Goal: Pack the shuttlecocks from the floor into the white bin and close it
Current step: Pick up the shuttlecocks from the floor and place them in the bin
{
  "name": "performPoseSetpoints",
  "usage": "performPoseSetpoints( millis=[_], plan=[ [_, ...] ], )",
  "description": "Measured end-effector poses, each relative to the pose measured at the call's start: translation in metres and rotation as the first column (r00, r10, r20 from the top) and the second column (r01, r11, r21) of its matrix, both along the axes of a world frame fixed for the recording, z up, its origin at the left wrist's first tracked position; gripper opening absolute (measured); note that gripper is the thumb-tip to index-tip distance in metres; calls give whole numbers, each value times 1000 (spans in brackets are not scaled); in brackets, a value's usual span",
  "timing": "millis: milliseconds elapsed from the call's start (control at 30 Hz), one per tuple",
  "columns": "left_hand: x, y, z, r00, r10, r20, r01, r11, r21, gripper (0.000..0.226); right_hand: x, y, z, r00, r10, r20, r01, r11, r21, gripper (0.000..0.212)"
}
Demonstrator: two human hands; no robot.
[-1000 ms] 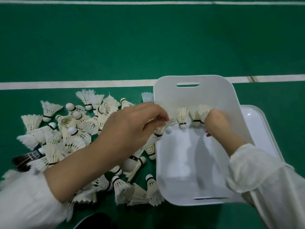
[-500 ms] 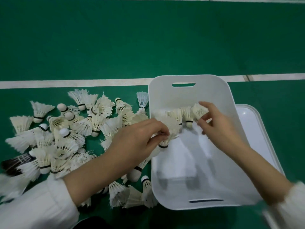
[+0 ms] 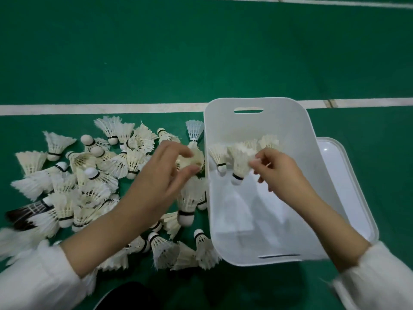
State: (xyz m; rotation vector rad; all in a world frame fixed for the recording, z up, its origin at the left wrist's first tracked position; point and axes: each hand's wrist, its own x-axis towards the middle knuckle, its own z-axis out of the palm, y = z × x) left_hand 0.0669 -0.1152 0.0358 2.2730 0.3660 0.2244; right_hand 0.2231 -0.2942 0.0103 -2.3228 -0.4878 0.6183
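Pinching the feather skirt of a black-banded shuttlecock [image 3: 239, 166] between thumb and forefinger, the right hand [image 3: 282, 173] holds it inside the white bin [image 3: 248, 123], in a row with other shuttlecocks [image 3: 218, 153] just beyond and left of that hand. The left hand [image 3: 161, 177] hovers over the shuttlecock pile [image 3: 89, 175] on the green floor [image 3: 156, 63], fingers loosely parted around one cream shuttlecock [image 3: 197, 158]; whether it grips I cannot tell. Right of the right hand lies the lid [image 3: 342, 175].

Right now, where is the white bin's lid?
In the head view the lid lies flat on the green floor at the right, tucked against the white bin's right wall and partly hidden behind it.
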Motion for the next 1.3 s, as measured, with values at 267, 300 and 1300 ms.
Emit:
performPoseSetpoints(
  millis=[267,300,1300],
  plan=[
    [-20,27,-18,997,-47,-69,47,999,-2,32,1,47,-69,974,144,-176,-180,960,-214,15],
    [-20,26,-19,995,-62,-80,63,998,20,30,2,54,-73,981,132,-140,-161,962,-221,15],
    [-19,42,-22,978,86,-192,-81,996,33,36,3,4,32,991,-129,18,118,949,291,16]
  ],
)
